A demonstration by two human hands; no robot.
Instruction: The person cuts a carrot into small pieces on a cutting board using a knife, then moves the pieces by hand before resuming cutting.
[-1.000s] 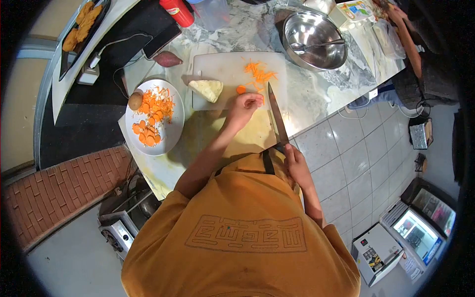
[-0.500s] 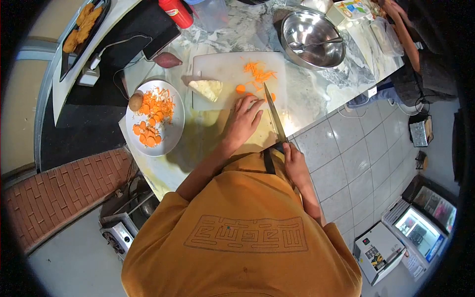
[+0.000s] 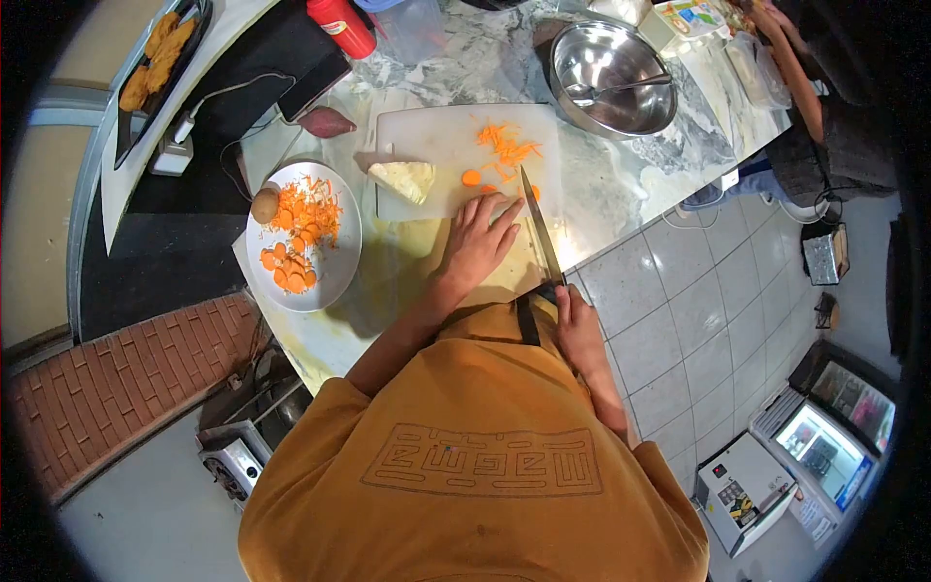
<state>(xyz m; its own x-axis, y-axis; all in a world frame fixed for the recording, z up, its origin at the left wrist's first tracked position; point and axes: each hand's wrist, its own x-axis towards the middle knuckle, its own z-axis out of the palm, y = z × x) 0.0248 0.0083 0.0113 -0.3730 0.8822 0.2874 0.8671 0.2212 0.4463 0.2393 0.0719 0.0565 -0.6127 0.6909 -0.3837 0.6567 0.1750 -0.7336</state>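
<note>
My right hand (image 3: 579, 328) is closed round the handle of a long knife (image 3: 543, 228), whose blade reaches up over the white cutting board (image 3: 436, 126). Just left of the blade, my left hand (image 3: 479, 244) lies at the board's near edge, its fingertips by the carrot slices (image 3: 471, 178); what is under them is hidden. Thin carrot strips (image 3: 506, 145) are scattered near the board's upper right. A pale wedge (image 3: 405, 180) sits at the board's left. On a white plate (image 3: 339, 262) are carrot strips, round slices and a brown roundish item (image 3: 265, 206).
A steel bowl (image 3: 613, 80) with a spoon stands at upper right. A red bottle (image 3: 341, 27), a phone (image 3: 314, 87) and a purple root (image 3: 327, 121) are at upper left. Another person's forearm (image 3: 793, 78) shows at the top right, beside a clear container (image 3: 756, 73).
My left hand's fingers have shifted slightly and spread a little. The knife blade has moved slightly, and more of the carrot pieces near its tip shows changed positions.
</note>
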